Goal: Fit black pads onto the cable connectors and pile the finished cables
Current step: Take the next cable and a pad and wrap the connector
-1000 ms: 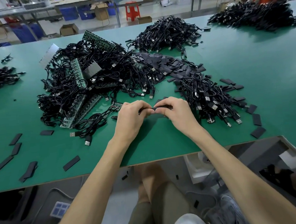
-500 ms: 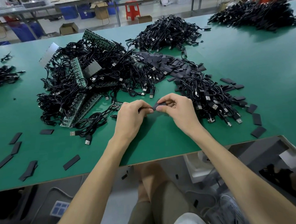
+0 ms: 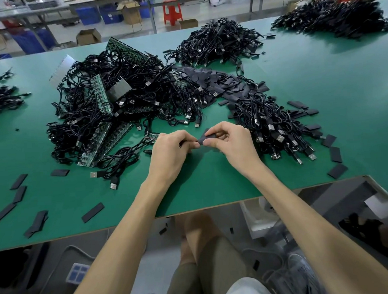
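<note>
We see our right hand (image 3: 233, 142) pinching the black pad (image 3: 207, 137) between thumb and forefinger, above the near counter (image 3: 213, 181). Our left hand (image 3: 169, 151) has its fingers (image 3: 188, 138) curled on the cable (image 3: 121, 155) end (connector mostly hidden), touching the pad's left edge. 1 cable pile (image 3: 272, 124) lies just right.

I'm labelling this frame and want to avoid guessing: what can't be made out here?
Head view only:
- The connector of the thin black cable gripped by the left hand: hidden by its curled fingers.
- Whether the flat black pad pinched by the right hand is seated: hidden likewise.
- The far-right heap of black cables: blurred, too small to show pads.
- The green table: both ends cut off.
</note>
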`<state>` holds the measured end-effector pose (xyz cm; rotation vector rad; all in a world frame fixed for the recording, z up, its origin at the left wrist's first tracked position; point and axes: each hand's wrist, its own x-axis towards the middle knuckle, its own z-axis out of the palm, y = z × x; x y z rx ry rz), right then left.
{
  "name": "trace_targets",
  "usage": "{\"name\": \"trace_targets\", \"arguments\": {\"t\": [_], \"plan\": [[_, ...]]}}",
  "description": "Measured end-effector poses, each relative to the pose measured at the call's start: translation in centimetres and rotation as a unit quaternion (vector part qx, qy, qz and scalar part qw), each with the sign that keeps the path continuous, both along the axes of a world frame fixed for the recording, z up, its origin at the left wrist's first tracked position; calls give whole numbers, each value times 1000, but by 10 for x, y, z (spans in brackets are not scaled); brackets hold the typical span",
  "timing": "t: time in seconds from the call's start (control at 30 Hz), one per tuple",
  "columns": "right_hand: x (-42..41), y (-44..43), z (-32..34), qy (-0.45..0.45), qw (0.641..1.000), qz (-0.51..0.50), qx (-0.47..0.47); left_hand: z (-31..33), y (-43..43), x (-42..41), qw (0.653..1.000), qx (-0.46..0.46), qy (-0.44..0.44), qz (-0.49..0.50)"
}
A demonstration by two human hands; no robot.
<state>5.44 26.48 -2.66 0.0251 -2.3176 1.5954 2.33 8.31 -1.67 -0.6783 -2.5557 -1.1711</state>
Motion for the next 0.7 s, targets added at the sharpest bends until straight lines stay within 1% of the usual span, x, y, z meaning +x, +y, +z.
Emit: {"name": "trace_targets", "arguments": {"t": [0.2, 0.47, 0.7], "plan": [[1, 0, 1, 0, 1000, 2, -8, 0, -1, 0, 1000, 2, -5, 6], [3, -1, 3, -5, 1000, -2, 4, 0, -1, 1, 1000, 16, -10, 11], [3, -4, 3, 3, 1000, 7, -10, -1, 0, 1, 999, 9, 40, 32]]}}
